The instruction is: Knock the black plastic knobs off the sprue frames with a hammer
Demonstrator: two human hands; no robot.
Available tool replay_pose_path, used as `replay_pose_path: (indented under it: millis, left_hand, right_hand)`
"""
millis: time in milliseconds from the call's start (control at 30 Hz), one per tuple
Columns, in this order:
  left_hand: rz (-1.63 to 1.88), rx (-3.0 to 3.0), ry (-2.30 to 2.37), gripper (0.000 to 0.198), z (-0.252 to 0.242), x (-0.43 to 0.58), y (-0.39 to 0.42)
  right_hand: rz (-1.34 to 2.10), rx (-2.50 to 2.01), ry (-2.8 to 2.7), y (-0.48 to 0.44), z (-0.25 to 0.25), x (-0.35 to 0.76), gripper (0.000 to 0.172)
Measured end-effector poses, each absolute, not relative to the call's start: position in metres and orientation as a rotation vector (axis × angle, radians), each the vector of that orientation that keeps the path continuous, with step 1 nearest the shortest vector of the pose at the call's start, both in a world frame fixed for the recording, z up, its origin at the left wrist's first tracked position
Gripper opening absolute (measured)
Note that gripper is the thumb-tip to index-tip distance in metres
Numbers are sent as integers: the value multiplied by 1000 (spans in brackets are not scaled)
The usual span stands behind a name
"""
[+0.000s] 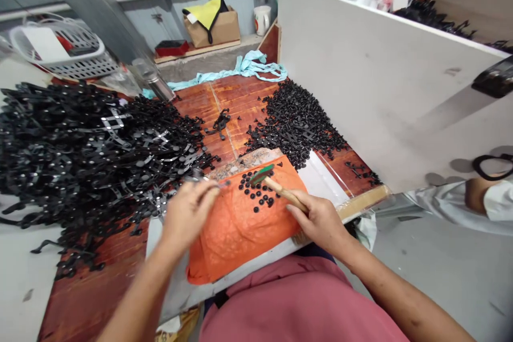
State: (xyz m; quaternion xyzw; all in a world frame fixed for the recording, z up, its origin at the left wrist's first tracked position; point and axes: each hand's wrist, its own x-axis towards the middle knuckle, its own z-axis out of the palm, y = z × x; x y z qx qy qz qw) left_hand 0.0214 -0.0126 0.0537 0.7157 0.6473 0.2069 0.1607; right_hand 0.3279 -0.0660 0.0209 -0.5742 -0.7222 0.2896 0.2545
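My right hand (318, 219) is closed round the wooden handle of a small hammer (286, 194), whose head looks green. The hammer head hangs over several small black round caps (256, 192) scattered on an orange cloth (240, 235). Over the cloth's left edge, my left hand (190, 206) is closed in a pinch, with thumb and forefinger together. Something small and greyish shows at its fingertips, too blurred to name. A rough stone-like block (252, 163) sticks out from under the cloth's far edge.
A big heap of black jointed metal parts (80, 155) lies left. Small black pieces (300, 117) are piled right, beside a tall white board (372, 80). Behind are a metal flask (158, 83), blue cloth strip (240, 67), cardboard box (218, 26), mug (262, 20) and white basket (84, 59).
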Motion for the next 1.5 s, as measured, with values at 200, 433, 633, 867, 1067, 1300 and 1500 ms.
replay_pose_path:
  millis: [200,433,633,867,1067,1300,1500]
  left_hand:
    - [227,1734,2466,88,138,-60,60]
    - [161,1879,2637,76,127,-64,49]
    - [319,2007,2437,59,100,-36,35]
    - [416,2297,1898,39,78,17,69]
    - [251,2418,1492,35,56,115,134]
    - [253,2269,1693,33,45,202,233]
    - [245,2090,1790,39,20,237,274]
  right_hand:
    - [678,-1628,-2222,-54,26,299,24]
    - [481,-1697,-2432,-58,2,286,19]
    - [539,-1677,-2388,-76,4,302,15]
    - [872,-1784,-1860,-93,3,360,22]
    - [862,-1911,-1776,-91,-20,388,26]
    - [915,-1876,-1696,-88,-25,385,28]
    - [951,-1858,-1735,-87,-42,389,27]
